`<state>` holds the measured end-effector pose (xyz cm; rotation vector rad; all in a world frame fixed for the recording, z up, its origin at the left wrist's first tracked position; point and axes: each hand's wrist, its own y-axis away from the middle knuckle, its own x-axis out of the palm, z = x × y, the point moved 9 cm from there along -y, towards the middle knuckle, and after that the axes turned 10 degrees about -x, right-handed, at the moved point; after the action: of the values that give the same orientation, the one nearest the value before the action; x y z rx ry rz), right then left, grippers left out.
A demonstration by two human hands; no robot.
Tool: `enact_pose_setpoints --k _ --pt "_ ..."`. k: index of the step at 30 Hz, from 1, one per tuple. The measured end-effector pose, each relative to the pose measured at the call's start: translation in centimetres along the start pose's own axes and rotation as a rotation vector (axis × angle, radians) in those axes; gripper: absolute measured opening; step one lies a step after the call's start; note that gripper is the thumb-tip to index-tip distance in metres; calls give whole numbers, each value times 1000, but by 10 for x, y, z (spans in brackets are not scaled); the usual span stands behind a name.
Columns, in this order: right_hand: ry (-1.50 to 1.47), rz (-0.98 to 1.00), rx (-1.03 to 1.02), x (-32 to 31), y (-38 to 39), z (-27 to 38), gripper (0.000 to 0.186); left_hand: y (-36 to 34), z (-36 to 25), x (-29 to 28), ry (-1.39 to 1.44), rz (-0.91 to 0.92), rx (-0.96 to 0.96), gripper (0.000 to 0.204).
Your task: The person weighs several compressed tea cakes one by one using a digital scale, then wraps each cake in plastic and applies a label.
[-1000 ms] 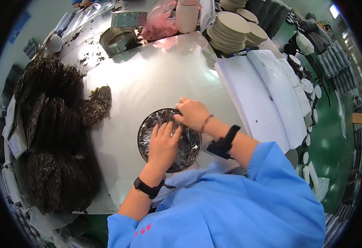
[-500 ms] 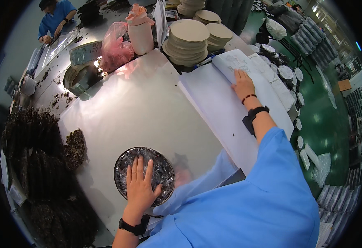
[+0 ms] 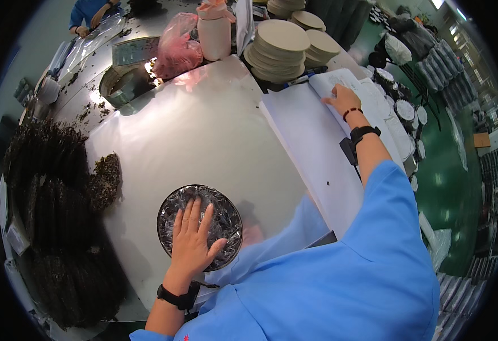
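My left hand lies flat, fingers spread, on crinkled clear plastic film. The film fills a round, dark-rimmed container, with something dark under it. My right hand reaches to the far right and rests at the printed paper on top of the white sheets. Its fingers are bent, with the thumb side apart; I see nothing held between them. Beneath the container is a shiny, pale work surface.
Dark dried seaweed-like stacks line the left, with a loose clump beside them. Beyond stand a metal ring mould, a pink bag, a pink bottle and stacked round discs. A person in blue works far left.
My right hand has gone from stretched flat on the paper to bent fingers. The left hand stays flat on the film. The whole view has shifted slightly.
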<state>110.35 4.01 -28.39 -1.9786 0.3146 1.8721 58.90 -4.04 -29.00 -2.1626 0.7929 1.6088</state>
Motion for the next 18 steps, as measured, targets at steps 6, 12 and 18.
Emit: enact_pose_setpoints --k 6,12,18 --pt "215 -46 47 18 -10 -1 29 2 3 -4 9 -34 1 77" --pt "175 -42 22 -5 -6 9 20 4 3 -4 34 -26 -14 75" --pt "297 13 72 15 -11 6 19 3 3 -7 54 -25 -13 76"
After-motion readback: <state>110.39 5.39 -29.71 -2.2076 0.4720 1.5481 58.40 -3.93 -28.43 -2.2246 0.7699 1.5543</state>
